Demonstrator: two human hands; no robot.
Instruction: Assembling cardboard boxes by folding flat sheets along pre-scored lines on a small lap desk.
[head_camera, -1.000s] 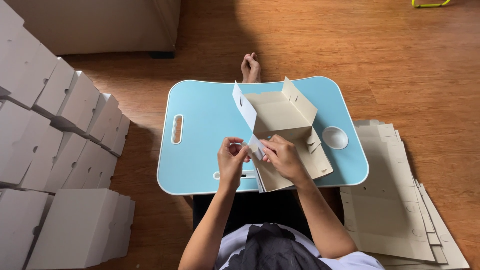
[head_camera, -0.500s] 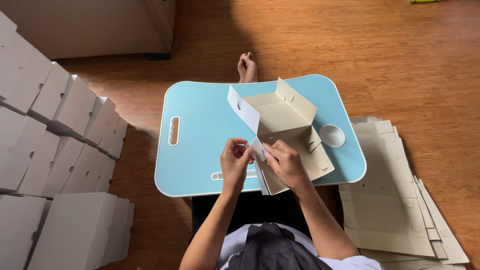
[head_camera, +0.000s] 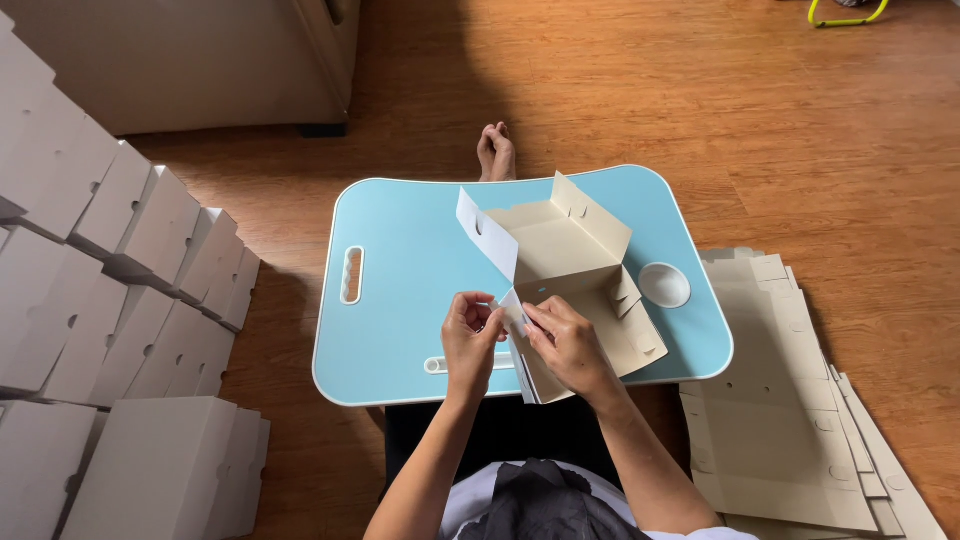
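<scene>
While both hands meet at the near corner of a half-folded cardboard box (head_camera: 565, 262), the left hand (head_camera: 470, 335) has its thumb and fingertips pressed together on a small white flap (head_camera: 510, 308) of that box, and the right hand (head_camera: 565, 340) closes its fingers on the same flap from the other side, so the flap sits pinched between the two sets of fingertips. Just beyond the fingertips the box lies open on a light blue lap table (head_camera: 400, 300), its beige inside facing up, one white side panel standing upright just beyond the left fingers and another raised wall on the far side. Under the right palm a flat part of the box reaches toward the near edge of the table. Off to the right of the right fingers, a round recess (head_camera: 664, 284) is sunk into the tabletop, and off to the left of the left fingers there is a slotted handle cutout (head_camera: 352, 275). Well to the right of the right hand, a stack of flat unfolded box blanks (head_camera: 790, 430) lies on the wooden floor (head_camera: 700, 90). Well to the left of the left hand, finished white boxes (head_camera: 120, 300) are piled in rows. Beyond the table's far edge the person's bare feet (head_camera: 496, 152) rest on the floor.
</scene>
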